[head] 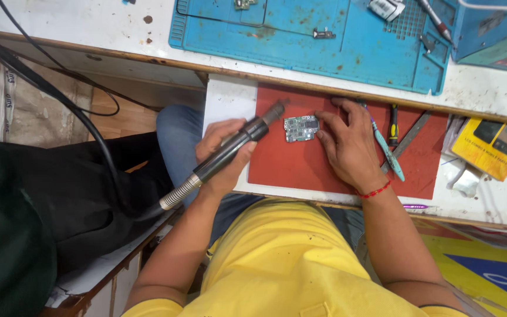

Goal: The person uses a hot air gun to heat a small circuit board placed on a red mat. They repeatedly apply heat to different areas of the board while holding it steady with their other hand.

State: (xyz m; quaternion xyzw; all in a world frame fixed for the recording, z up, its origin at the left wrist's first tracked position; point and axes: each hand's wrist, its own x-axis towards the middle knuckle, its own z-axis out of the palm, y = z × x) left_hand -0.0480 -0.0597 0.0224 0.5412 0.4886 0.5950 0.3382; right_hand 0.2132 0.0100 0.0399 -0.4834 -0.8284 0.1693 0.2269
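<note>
Hot-air wand aimed at a small circuit board on a red mat

The left hand [221,158] is wrapped closed round the dark wand [233,147], nozzle just beside the circuit board [301,128]; the right hand [347,144] lies spread open, fingertips steadying the board's right edge on the red mat [300,167]. The board looks light, thin, stiff and fragile, best pinched by its bare edges

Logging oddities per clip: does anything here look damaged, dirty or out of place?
Mostly wear: the blue work mat is stained with brown marks, and the white bench top around it is spotted and grimy. The circuit board lies flat on the red mat, between the left hand holding the hot-air tool and the right hand.
</note>
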